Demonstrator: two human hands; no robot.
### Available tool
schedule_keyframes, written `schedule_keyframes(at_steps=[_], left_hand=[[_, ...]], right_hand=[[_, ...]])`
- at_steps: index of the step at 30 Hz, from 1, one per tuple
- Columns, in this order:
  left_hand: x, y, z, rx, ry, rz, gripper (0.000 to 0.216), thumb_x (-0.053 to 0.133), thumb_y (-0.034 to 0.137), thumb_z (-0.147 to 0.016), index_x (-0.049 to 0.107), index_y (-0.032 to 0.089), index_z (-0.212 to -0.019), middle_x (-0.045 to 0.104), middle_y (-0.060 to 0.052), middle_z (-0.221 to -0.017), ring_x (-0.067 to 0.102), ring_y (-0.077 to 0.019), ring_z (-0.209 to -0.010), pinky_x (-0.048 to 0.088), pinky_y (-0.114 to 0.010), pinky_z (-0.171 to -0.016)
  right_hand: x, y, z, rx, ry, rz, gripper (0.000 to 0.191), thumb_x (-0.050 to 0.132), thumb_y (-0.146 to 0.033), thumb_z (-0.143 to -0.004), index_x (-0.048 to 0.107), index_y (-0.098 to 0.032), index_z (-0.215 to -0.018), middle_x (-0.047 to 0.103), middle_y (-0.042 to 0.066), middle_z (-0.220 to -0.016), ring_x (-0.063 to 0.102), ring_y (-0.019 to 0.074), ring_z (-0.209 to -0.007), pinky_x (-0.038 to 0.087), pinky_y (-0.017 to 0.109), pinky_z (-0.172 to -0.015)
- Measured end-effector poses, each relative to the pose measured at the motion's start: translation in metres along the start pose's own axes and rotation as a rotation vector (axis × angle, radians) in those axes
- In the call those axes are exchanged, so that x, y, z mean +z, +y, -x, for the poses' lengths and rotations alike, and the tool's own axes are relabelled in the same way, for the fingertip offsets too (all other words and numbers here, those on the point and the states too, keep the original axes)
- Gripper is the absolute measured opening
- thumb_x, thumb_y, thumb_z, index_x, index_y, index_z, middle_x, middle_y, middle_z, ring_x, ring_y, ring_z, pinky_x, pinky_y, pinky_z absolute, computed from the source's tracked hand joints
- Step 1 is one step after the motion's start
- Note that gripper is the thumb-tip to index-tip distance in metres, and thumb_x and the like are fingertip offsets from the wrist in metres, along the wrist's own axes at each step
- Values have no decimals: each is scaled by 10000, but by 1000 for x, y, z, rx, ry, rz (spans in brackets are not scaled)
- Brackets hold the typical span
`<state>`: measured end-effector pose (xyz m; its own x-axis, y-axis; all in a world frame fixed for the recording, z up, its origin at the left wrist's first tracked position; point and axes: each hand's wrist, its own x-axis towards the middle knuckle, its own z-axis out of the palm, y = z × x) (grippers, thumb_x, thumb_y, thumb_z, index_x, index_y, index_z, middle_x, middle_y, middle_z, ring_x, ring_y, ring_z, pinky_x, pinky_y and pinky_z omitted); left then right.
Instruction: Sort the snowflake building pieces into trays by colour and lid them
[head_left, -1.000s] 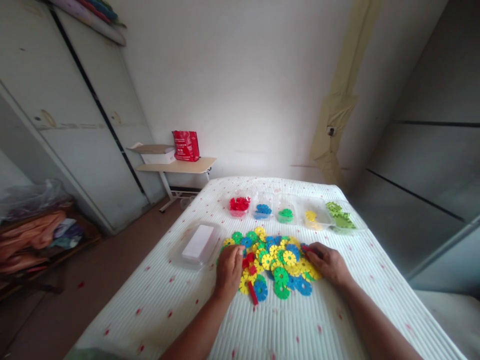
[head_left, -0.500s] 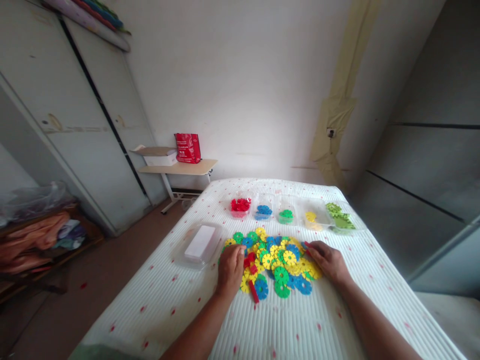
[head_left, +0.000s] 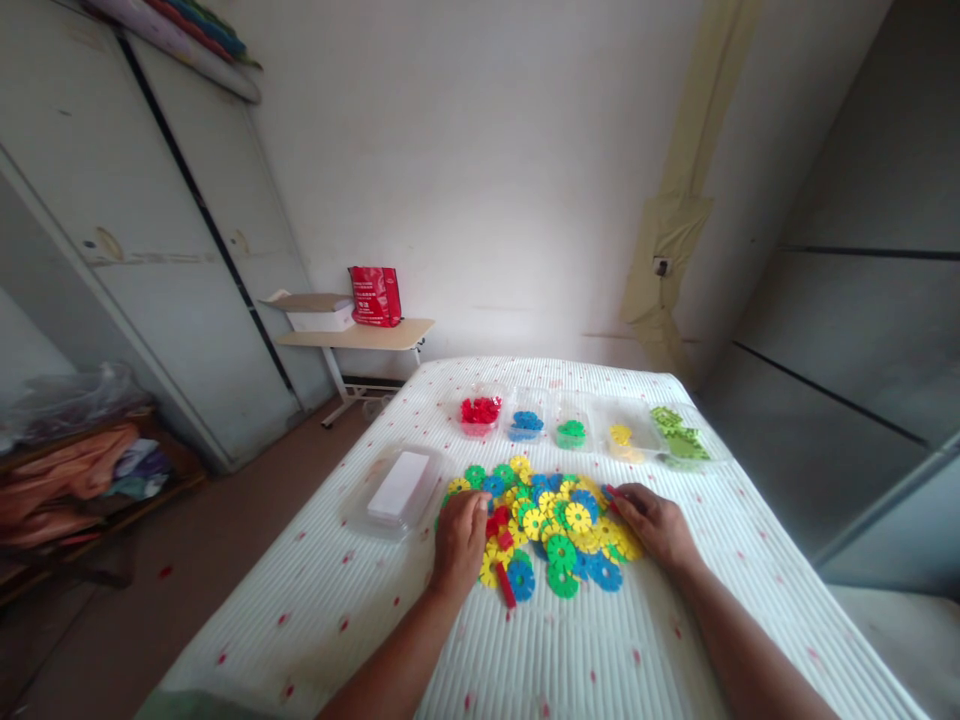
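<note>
A pile of notched plastic discs (head_left: 577, 517) in yellow, green and blue lies spread on the bed between my hands. My left hand (head_left: 459, 535) rests at the pile's left edge, fingers curled in; whatever is inside them is hidden. At the right edge, the fingertips of my right hand (head_left: 656, 522) are closed on a small red plastic piece (head_left: 613, 492). Beside my left hand, red blocks (head_left: 498, 522) sit among the discs. A red stick-shaped piece (head_left: 505, 585) lies at the near edge of the pile.
Behind the pile stand clear tubs: one with red pieces (head_left: 481, 410), then blue discs (head_left: 526, 425), green discs (head_left: 571, 432), yellow discs (head_left: 621, 436) and light green pieces (head_left: 681, 434). A clear container with a white block (head_left: 400, 484) sits left. A red bag (head_left: 376, 296) stands on a side table.
</note>
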<state>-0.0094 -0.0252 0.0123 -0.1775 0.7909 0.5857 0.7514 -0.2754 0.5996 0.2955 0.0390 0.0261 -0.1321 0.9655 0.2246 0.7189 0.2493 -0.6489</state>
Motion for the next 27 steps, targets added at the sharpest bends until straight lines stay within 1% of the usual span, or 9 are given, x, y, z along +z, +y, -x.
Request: schedule_keyframes(at_steps=[5, 14, 21, 27], left_hand=[[-2, 3, -1, -2, 1, 5, 324, 316, 278, -907, 623, 175, -891, 665, -72, -871, 606, -185, -846, 482, -332, -797], [-1, 2, -1, -9, -1, 23, 332, 308, 288, -910, 620, 175, -898, 665, -79, -889, 606, -187, -866, 482, -343, -821], [-3, 4, -1, -7, 8, 12, 323, 321, 276, -904, 628, 175, -894, 670, -73, -880, 607, -182, -854, 490, -338, -801], [-3, 5, 0, 0, -4, -15, 329, 317, 275, -906, 630, 174, -896, 668, -69, -868, 605, -180, -847, 485, -329, -787]], right_hand=[[0, 0, 0, -7, 6, -7, 399, 466, -541, -769, 654, -206, -877, 700, 26, -763, 630, 173, -676, 463, 245, -607], [1, 2, -1, 1, -23, -14, 395, 451, -531, -785, 638, -203, -900, 702, 30, -801, 628, 177, -706, 467, 254, -638], [-2, -1, -1, -19, 4, -2, 385, 458, -533, -774, 652, -216, -874, 706, 29, -807, 634, 185, -713, 475, 265, -644], [-1, 1, -1, -29, -24, 15, 397, 438, -535, -791, 644, -212, -893, 703, 40, -863, 634, 192, -757, 475, 263, -659]])
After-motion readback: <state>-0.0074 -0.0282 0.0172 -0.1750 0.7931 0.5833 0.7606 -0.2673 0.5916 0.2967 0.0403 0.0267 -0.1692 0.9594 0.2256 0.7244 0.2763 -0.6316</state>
